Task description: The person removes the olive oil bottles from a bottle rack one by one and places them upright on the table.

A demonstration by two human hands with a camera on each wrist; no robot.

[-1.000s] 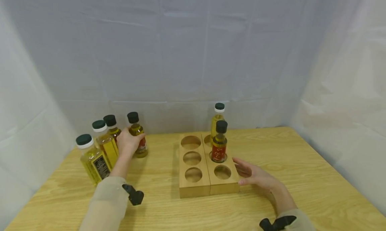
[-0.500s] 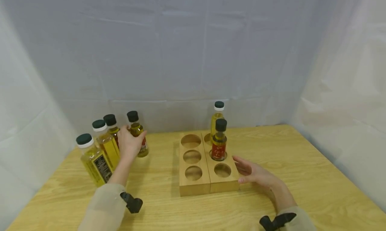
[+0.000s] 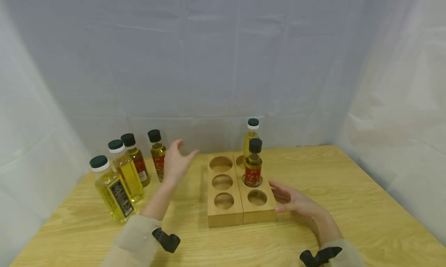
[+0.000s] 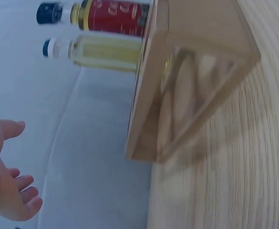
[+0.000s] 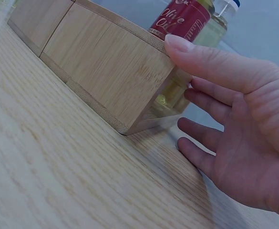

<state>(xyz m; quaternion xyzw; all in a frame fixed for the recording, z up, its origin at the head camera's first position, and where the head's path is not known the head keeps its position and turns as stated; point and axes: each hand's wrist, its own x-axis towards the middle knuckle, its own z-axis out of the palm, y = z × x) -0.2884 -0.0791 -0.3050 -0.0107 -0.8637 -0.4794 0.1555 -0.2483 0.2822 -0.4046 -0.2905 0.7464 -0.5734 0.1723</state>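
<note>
My left hand (image 3: 177, 162) hangs in the air just right of a red-labelled olive oil bottle (image 3: 158, 156), thumb and fingers spread and holding nothing. The left wrist view shows the same empty hand (image 4: 5, 176) against the sheet. My right hand (image 3: 296, 201) is at the right side of a wooden bottle rack (image 3: 238, 189). In the right wrist view its thumb is by the rack's top corner, with the fingers loosely spread along the side. One red-labelled olive oil bottle (image 3: 253, 172) stands upright in the rack's right column, in front of a yellow oil bottle (image 3: 249, 139).
Left of my left hand stand another red-labelled bottle (image 3: 140, 164) and two square yellow oil bottles, one behind (image 3: 129, 176) and one in front (image 3: 116, 195). The rack's left column holes hold nothing. White sheeting (image 3: 216, 65) hangs behind the wooden table (image 3: 313, 162).
My left hand has come away from the red-labelled bottle at its side and moved right, with nothing in it. The bottles stay where they were. My right hand has not visibly moved.
</note>
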